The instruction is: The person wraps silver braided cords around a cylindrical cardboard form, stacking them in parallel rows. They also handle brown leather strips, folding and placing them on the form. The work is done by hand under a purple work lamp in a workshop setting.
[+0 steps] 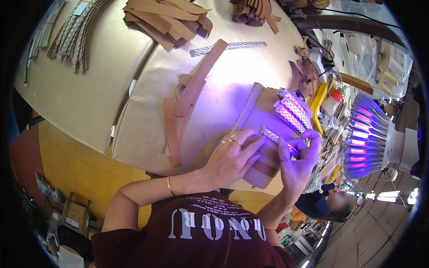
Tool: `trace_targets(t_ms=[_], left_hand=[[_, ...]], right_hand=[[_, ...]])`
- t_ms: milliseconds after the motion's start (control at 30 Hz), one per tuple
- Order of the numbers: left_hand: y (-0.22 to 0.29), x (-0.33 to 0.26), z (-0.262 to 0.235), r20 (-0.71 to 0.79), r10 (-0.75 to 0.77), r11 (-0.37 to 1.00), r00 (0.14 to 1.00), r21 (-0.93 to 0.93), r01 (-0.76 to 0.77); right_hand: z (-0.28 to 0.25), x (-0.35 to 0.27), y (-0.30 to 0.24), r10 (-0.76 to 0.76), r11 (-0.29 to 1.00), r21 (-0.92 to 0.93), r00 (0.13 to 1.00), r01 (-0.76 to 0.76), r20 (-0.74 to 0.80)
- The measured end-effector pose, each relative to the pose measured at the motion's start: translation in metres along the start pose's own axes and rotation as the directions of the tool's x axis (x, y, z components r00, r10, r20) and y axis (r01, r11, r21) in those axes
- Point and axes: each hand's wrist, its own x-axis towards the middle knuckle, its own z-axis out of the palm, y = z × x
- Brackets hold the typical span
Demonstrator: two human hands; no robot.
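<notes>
My left hand (232, 158), with a ring and a gold bracelet, lies with fingers stretched out over the near edge of a flat brown leather panel (263, 100). Its fingertips reach toward one end of a short braided strap (270, 134). My right hand (299, 163) is closed, thumb and fingers pinching the other end of that strap. Just beyond lie more braided straps (290, 111), side by side on the panel and tinted purple by the lamp. Brown leather bands (261, 165) show on the panel under my hands.
A purple-lit lamp (364, 138) stands at the right. Loose leather strips (187, 107) and a braided strap (228, 48) lie left and beyond on the gold-covered table (147, 125). Leather piles (167, 20) and braided bundles (78, 35) sit farther off. A red-capped bottle (333, 102) stands right; a person (319, 203) is behind.
</notes>
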Motion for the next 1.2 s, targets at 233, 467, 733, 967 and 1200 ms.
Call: trace_targets(t_ms=[233,467,733,967,1200], left_hand=[[0.004,0.003,0.003,0.055,0.052,0.997,0.997,-0.052,-0.049],[0.006,0.006,0.003,0.079,0.091,0.996,0.993,-0.020,-0.090],[0.011,0.009,0.002,0.122,0.098,0.991,0.988,0.079,-0.108],[0.015,0.012,0.001,0.159,0.090,0.980,0.983,0.160,-0.116],[0.016,0.014,0.002,0.193,0.109,0.953,0.975,0.259,-0.157]], right_hand=[[0.003,0.001,0.006,0.020,0.999,0.028,0.999,-0.019,-0.028],[-0.030,-0.003,0.004,-0.187,0.844,-0.509,0.982,0.170,0.019],[-0.072,-0.005,0.008,-0.185,0.844,-0.509,0.983,0.169,0.021],[-0.073,0.003,0.030,-0.146,0.955,-0.258,0.989,0.143,0.009],[-0.072,0.010,0.048,-0.079,0.966,-0.241,0.996,0.089,0.052]])
